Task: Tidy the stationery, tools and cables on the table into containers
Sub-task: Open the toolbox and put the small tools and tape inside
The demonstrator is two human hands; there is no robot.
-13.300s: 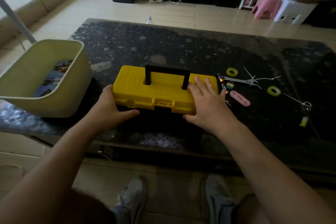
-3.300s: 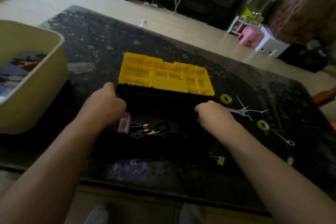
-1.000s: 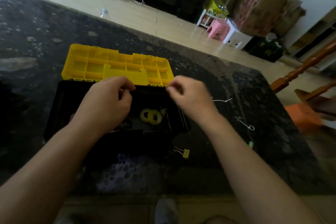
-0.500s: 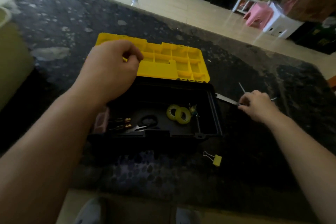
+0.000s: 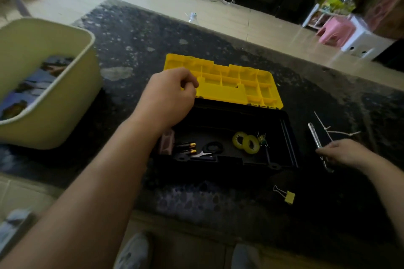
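Silver tool [image 5: 314, 137] now pinched in right fingers [image 5: 327, 151], left fingers [image 5: 189, 85] still curled above lid [image 5: 231, 87]

no readable text, labels or numbers

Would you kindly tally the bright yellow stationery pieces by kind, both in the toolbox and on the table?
Yellow tape rolls, in the toolbox: 2
Yellow binder clip, on the table: 1
Total: 3
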